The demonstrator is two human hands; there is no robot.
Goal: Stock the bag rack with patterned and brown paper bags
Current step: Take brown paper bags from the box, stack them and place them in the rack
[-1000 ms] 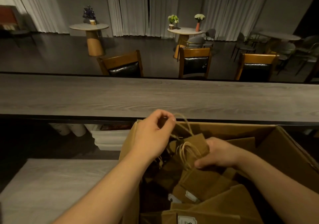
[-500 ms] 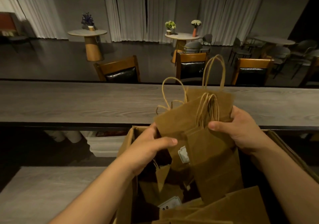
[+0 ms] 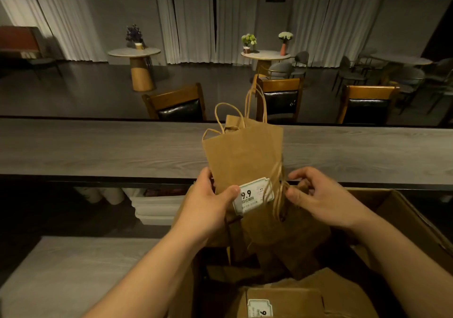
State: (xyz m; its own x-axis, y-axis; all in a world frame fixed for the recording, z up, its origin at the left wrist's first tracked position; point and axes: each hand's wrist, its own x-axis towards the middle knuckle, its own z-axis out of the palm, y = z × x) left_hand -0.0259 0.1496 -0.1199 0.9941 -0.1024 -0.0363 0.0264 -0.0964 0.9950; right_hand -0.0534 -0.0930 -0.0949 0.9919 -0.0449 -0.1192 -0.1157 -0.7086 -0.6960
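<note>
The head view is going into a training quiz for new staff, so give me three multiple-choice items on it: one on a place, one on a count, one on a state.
1. Where is the white sticker on the raised brown paper bag?
A. Near its lower end, by the left hand's thumb
B. Up at the handles
C. On the counter

2. How many wooden chairs with dark padded backs stand just behind the counter?
A. One
B. Three
C. Five

3. What is the right hand doing?
A. Lying flat on the counter
B. Pinching twine handles
C. Hanging idle

Answers: 1 A, the left hand has its thumb at the sticker's edge; 2 B, three chair backs show; 3 B, its fingertips close on the twine.
</note>
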